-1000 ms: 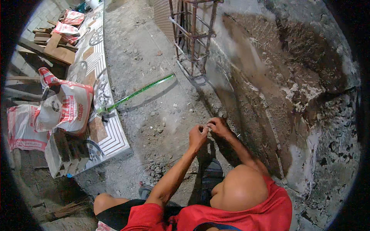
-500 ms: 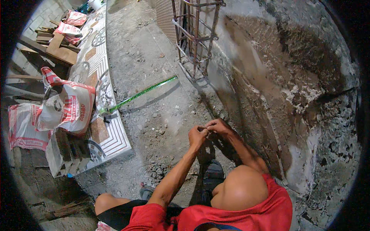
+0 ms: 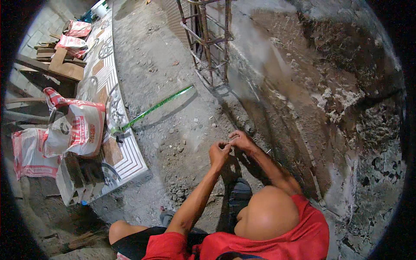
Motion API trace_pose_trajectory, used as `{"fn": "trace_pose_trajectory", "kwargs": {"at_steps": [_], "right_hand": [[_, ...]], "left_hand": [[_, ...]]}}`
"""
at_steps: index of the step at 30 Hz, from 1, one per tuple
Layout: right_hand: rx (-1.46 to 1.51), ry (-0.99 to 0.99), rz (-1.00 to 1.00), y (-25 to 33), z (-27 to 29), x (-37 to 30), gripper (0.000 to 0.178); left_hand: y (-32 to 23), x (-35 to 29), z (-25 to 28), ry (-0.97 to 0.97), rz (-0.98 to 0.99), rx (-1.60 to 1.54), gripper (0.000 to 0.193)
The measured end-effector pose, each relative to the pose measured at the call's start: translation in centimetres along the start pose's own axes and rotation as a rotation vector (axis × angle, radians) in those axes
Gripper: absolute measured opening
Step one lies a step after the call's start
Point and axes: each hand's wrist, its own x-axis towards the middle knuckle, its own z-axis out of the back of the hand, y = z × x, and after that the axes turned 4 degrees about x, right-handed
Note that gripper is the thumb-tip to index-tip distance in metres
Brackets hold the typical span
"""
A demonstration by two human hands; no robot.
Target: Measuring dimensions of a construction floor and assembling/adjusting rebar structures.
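My left hand and my right hand meet fingertip to fingertip over the dirt floor, in front of my knees. Both are closed in a pinch. Whatever lies between the fingers is too small to make out. A thin pale tip shows beside my right forearm; what it belongs to is hidden. Beyond my hands, an extended green tape measure reaches from the patterned tile strip out over the floor. Farther off stands an upright cage of tied steel bars, not touched by either hand.
Red-and-white cement sacks rest at the left by the tile strip, with wood pieces behind them. A rough, stained wall runs along the right. Small stones and rubble lie on the floor near my feet.
The view has shifted slightly, with the steel cage now a little farther left and higher. My hands stay together, fingers slightly rearranged. The pale tip by my right forearm has come into sight.
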Motion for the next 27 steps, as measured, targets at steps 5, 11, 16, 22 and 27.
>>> {"fn": "trace_pose_trajectory", "kwargs": {"at_steps": [5,11,16,22,27], "right_hand": [[-0.034,0.058,-0.158,1.3,1.2,0.1,0.029],[-0.044,0.244,-0.167,2.5,0.1,-0.2,0.033],[-0.087,0.320,-0.154,2.7,1.2,0.4,0.037],[-0.058,0.430,-0.148,3.6,0.4,0.0,0.041],[-0.193,0.332,0.077,1.9,2.4,0.0,0.030]], "left_hand": [[0.7,0.9,0.0,0.168,0.103,-0.139,0.015],[0.6,1.0,1.1,0.155,0.193,-0.209,0.013],[-0.2,1.7,1.6,0.246,0.283,-0.351,0.008],[-2.1,1.2,2.9,0.335,0.493,-0.573,0.023],[-2.1,1.6,1.4,0.362,0.474,-0.613,0.028]]}}
